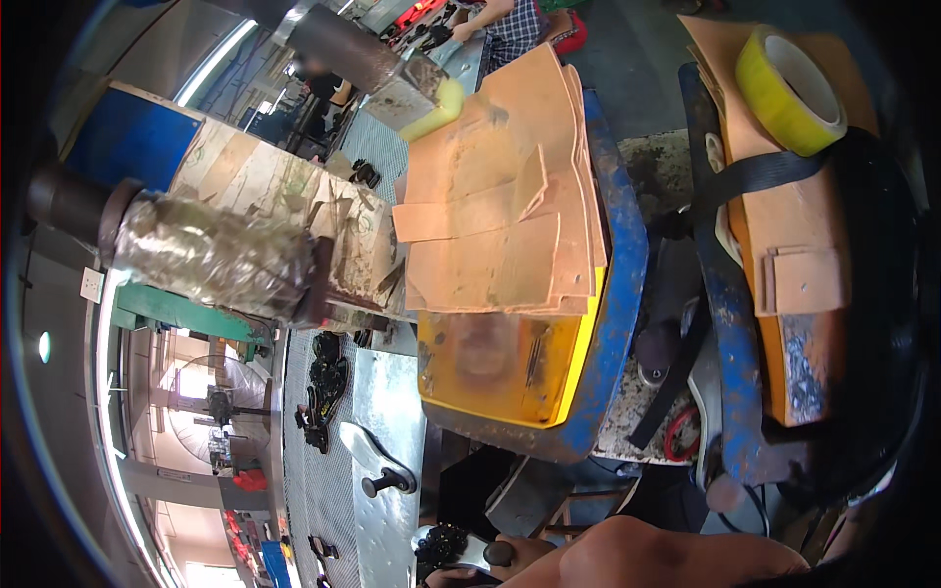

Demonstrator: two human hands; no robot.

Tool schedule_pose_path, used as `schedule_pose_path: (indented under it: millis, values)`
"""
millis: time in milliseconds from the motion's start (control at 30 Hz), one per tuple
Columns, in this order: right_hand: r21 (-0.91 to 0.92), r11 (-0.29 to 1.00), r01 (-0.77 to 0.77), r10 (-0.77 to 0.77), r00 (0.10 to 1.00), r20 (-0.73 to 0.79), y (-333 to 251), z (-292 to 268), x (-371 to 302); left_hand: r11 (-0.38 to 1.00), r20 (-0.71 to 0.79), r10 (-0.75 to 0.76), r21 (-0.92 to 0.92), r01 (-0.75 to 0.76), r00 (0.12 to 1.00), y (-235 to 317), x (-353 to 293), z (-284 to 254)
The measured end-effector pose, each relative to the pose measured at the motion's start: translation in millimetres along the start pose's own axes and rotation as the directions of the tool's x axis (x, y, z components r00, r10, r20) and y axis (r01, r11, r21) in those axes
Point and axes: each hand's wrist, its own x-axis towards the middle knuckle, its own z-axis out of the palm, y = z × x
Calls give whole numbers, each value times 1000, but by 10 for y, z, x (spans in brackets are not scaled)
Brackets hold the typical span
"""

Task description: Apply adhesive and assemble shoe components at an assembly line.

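Note:
At the bottom edge my right hand [524,556] comes in from the right, its bent fingers closed around a black knob [500,554] beside a pale, shiny piece. Just left of it is a black glittery shoe part [441,545], cut off by the frame. A bit of skin, perhaps my left hand [451,578], shows under this part; its fingers are mostly hidden. Above them, a silvery shoe-shaped plate [368,453] with a black knob lies on the metal bench [387,382].
Leather-coloured sheets [500,196] lie stacked over a yellow block [490,363] on a blue metal plate [622,255]. Yellow tape [789,88] rests on more sheets at right. A plastic-wrapped roller [216,255] juts in at left. Black sandals [328,382] lie on the conveyor. Another person [515,29] works beyond.

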Motion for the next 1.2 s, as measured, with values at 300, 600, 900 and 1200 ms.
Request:
schedule_pose_path:
  millis: [300, 600, 900, 1200]
  values:
    - [-53, 995, -90, 85, 992, -89, 130, -17, -96, 972, -25, -236, 0, 236, 972, 116, -63, 239]
    - [-130, 975, -178, 142, 959, -245, -141, 311, -139, 889, 8, -457, 14, 457, 889, 348, -356, 225]
    - [-341, 939, 48, -171, 925, -340, 133, 831, -34, 797, 329, -508, -170, 580, 796, -84, -1174, -646]
    - [-459, 885, 76, -322, 812, -487, 52, 1452, 314, 694, 354, 365, -720, 2, 861, 56, -898, -660]
